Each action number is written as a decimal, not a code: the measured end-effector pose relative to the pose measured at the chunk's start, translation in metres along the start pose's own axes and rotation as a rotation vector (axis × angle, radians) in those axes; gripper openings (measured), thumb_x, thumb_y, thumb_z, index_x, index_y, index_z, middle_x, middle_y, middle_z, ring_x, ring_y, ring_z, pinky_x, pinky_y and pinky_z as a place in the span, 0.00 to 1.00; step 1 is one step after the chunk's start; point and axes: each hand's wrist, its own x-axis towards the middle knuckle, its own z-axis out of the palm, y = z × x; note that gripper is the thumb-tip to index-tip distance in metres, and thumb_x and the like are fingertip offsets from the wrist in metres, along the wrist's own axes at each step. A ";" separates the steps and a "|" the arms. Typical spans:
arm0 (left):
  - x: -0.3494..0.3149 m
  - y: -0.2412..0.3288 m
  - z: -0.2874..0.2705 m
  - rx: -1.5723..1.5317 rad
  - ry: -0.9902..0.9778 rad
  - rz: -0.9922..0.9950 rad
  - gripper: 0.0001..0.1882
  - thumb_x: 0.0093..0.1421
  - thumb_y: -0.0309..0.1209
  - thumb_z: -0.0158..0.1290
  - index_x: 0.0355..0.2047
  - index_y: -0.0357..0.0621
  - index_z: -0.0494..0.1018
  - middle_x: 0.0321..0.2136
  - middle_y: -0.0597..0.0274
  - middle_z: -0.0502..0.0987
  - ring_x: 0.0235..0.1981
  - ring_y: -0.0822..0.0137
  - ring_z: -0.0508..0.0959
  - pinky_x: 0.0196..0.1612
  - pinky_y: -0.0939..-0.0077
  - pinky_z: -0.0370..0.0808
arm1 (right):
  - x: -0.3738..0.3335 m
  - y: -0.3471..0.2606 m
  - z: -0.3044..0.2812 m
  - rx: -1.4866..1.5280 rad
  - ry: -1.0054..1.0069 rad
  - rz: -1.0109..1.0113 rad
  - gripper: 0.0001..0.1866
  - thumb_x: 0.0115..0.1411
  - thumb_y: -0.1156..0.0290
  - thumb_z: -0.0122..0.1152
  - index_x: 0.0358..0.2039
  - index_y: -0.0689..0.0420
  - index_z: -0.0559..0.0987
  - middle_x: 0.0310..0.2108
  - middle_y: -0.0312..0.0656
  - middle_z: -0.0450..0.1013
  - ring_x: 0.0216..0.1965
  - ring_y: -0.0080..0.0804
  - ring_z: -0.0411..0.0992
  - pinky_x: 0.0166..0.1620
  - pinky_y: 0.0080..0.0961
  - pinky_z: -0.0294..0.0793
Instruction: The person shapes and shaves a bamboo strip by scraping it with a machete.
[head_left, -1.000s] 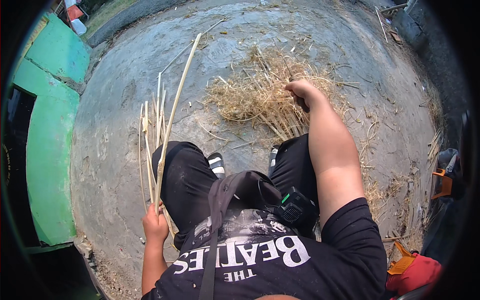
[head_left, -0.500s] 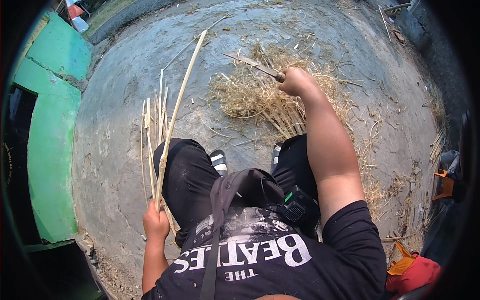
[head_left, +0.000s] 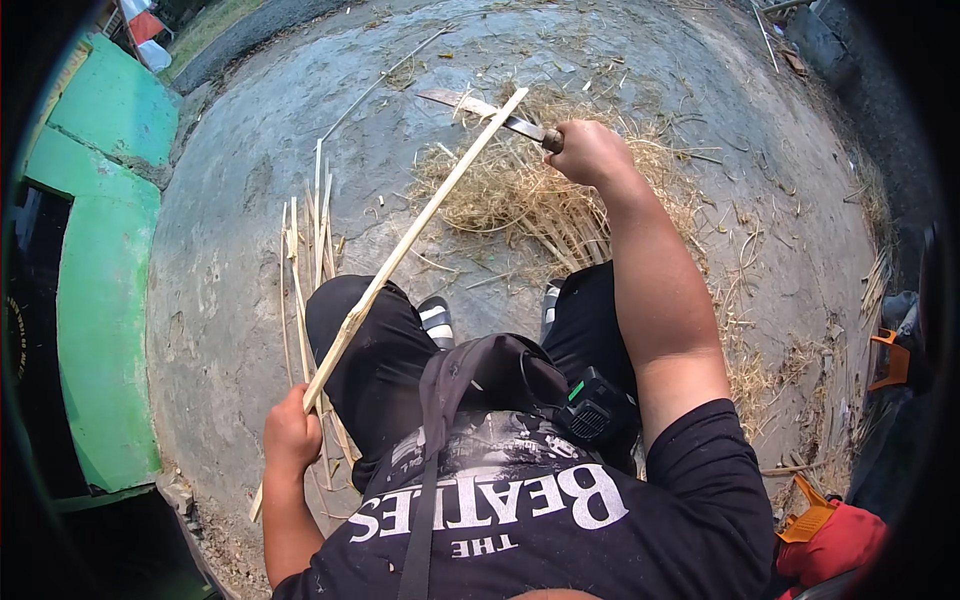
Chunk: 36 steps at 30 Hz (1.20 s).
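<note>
My left hand [head_left: 292, 432] is closed round the lower part of a long pale bamboo strip [head_left: 418, 227], which slants up and to the right across my left knee. Its far end lies across the blade of a long knife [head_left: 490, 112]; whether the two touch I cannot tell. The wooden handle of that knife is in my right hand [head_left: 590, 155], with the blade pointing left. Below the blade spreads a heap of curly straw-coloured shavings [head_left: 500, 195] with several strips [head_left: 572, 237] sticking out toward my right knee.
More thin strips [head_left: 318, 235] lie on the concrete ground [head_left: 220, 300] beside my left leg. A green wall [head_left: 105, 330] stands at the left. At the lower right are a red bundle [head_left: 840, 550] and an orange plastic piece [head_left: 806, 512]. A black device [head_left: 596, 404] rests on my lap.
The bamboo strip in my left hand has swung right, so its far end now crosses the knife blade. The knife and my right hand have shifted slightly left and up.
</note>
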 end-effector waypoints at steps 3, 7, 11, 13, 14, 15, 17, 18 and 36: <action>0.001 -0.009 -0.004 0.027 0.082 -0.009 0.21 0.51 0.21 0.44 0.46 0.40 0.76 0.29 0.35 0.79 0.34 0.33 0.79 0.39 0.43 0.75 | 0.001 0.006 0.001 0.001 0.030 -0.012 0.22 0.58 0.48 0.69 0.49 0.44 0.83 0.46 0.41 0.82 0.49 0.42 0.80 0.50 0.40 0.80; 0.005 -0.015 -0.012 0.043 0.283 -0.260 0.19 0.57 0.22 0.45 0.49 0.39 0.75 0.29 0.35 0.79 0.33 0.33 0.79 0.37 0.43 0.74 | 0.004 0.012 0.002 0.035 0.065 -0.006 0.22 0.58 0.48 0.70 0.49 0.43 0.83 0.45 0.42 0.82 0.49 0.42 0.80 0.50 0.40 0.80; 0.000 -0.020 -0.009 0.016 0.335 -0.249 0.20 0.58 0.22 0.44 0.50 0.39 0.75 0.29 0.36 0.79 0.33 0.34 0.80 0.37 0.44 0.74 | 0.006 0.012 0.002 0.053 0.103 0.007 0.22 0.58 0.49 0.69 0.50 0.42 0.83 0.46 0.43 0.82 0.49 0.42 0.80 0.50 0.40 0.80; -0.004 -0.019 -0.002 0.049 0.286 -0.221 0.21 0.57 0.21 0.44 0.50 0.40 0.75 0.29 0.36 0.79 0.33 0.34 0.79 0.37 0.44 0.74 | 0.004 0.009 0.000 0.060 0.117 0.002 0.22 0.58 0.49 0.69 0.50 0.42 0.83 0.46 0.43 0.82 0.49 0.42 0.80 0.50 0.40 0.80; -0.006 -0.012 0.004 0.061 0.281 -0.133 0.21 0.55 0.21 0.44 0.50 0.40 0.75 0.29 0.36 0.79 0.33 0.33 0.79 0.37 0.44 0.74 | 0.003 0.007 -0.001 0.067 0.131 -0.003 0.22 0.58 0.49 0.69 0.51 0.42 0.83 0.46 0.43 0.82 0.49 0.43 0.80 0.50 0.41 0.80; -0.008 -0.007 0.009 0.073 0.275 -0.046 0.22 0.54 0.21 0.44 0.50 0.41 0.76 0.29 0.36 0.79 0.32 0.33 0.79 0.37 0.44 0.74 | 0.002 0.005 -0.001 0.067 0.130 -0.006 0.22 0.58 0.49 0.69 0.51 0.42 0.83 0.46 0.43 0.82 0.49 0.43 0.80 0.50 0.41 0.80; -0.008 -0.007 0.016 0.031 0.241 -0.021 0.24 0.51 0.21 0.44 0.49 0.41 0.76 0.29 0.36 0.79 0.32 0.33 0.79 0.38 0.43 0.74 | 0.001 0.003 -0.002 0.076 0.116 -0.022 0.23 0.58 0.50 0.69 0.51 0.46 0.83 0.46 0.42 0.82 0.48 0.42 0.81 0.50 0.40 0.80; -0.008 -0.008 0.018 0.016 0.247 -0.035 0.24 0.51 0.21 0.45 0.49 0.41 0.76 0.29 0.36 0.79 0.32 0.33 0.79 0.38 0.43 0.74 | 0.005 0.005 0.003 0.077 0.116 -0.022 0.23 0.58 0.50 0.69 0.51 0.46 0.83 0.46 0.42 0.82 0.48 0.42 0.81 0.50 0.40 0.80; -0.013 -0.017 0.037 -0.151 0.157 0.022 0.24 0.51 0.22 0.45 0.49 0.41 0.76 0.31 0.36 0.80 0.35 0.33 0.80 0.38 0.46 0.76 | 0.015 0.018 0.018 0.980 -0.049 -0.213 0.16 0.58 0.59 0.74 0.33 0.55 0.77 0.18 0.29 0.67 0.19 0.17 0.64 0.23 0.23 0.61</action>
